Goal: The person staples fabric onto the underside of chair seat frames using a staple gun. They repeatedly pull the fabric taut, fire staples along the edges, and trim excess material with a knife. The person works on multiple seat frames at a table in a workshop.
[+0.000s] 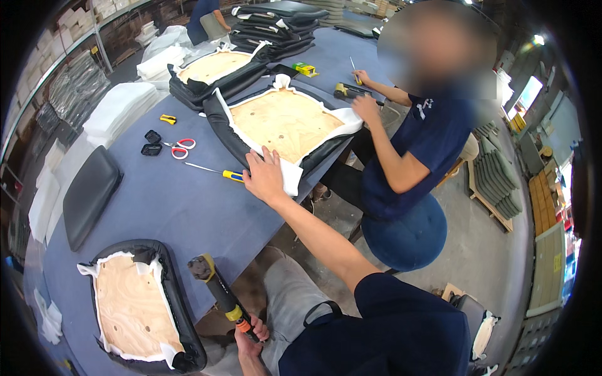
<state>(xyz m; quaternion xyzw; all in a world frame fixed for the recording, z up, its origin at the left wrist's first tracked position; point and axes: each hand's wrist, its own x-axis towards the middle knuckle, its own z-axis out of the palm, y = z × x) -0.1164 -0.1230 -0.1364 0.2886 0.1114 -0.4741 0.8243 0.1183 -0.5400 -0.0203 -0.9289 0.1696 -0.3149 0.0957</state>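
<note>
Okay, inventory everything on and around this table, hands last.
Broad flat worktable: one, blue-grey, centre left.
Padded wood-backed seats: three, black-and-white, on worktable; another lower right.
Smooth padded cushion: one, black, worktable's left edge.
Stacked cushions: several, black, far end.
Handheld power tools: two, black-yellow, in left hand, near co-worker.
Long screwdrivers: two, yellow-handled, at right hand, with co-worker.
Metal scissors: one, red-and-white handles, near middle seat.
Small open case: one, black, beside scissors.
Small cutter: one, yellow, beyond scissors.
Small box: one, yellow-green, beyond middle seat.
Stacked sheets: several, white, beside worktable.
Round padded stool: one, blue, beneath co-worker.
Co-worker: one, navy shirt, right.
Left hand: one, bare, gripping power tool.
Right hand: one, bare, at middle seat's edge.
</note>
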